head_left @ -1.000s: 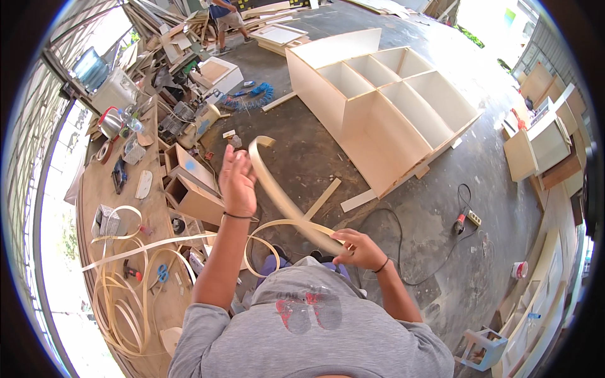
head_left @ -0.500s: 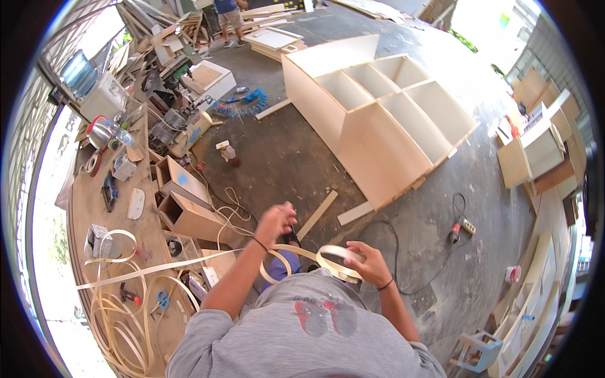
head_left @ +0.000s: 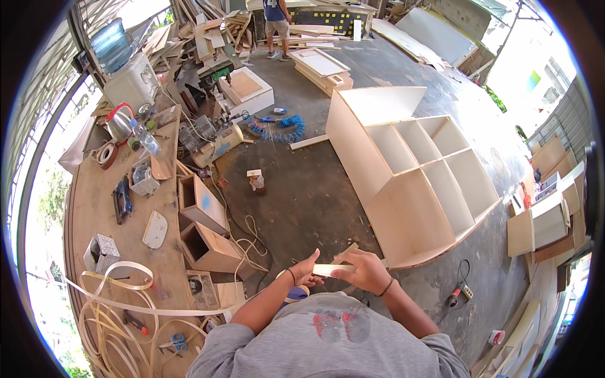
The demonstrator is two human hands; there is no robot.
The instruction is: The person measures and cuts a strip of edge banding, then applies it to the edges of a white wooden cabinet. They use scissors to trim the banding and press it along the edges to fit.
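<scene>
A cream edge-banding strip (head_left: 329,270) is wound into a small coil in front of my chest. My right hand (head_left: 367,272) grips the coil's right side, thumb in front and fingers behind. At its left side, my left hand (head_left: 304,271) is closed around the strip, thumb pointing up. More of the banding lies in loose loops (head_left: 104,321) on the workbench to my left. One length runs from there across the bench toward my left forearm, which hides part of it.
The wooden workbench (head_left: 94,208) carries blue scissors (head_left: 179,342), a blue-and-black tool (head_left: 122,199) and a kettle (head_left: 118,123). Ahead right lies a white compartmented cabinet (head_left: 403,183). Narrow wooden boxes (head_left: 211,247) stand beside the bench. A person (head_left: 277,28) stands far off; a power cord (head_left: 463,283) lies right.
My left hand, raised and apart from the coil before, has come down to it beside my right hand. The view has shifted, so the cabinet and bench sit differently in the picture.
</scene>
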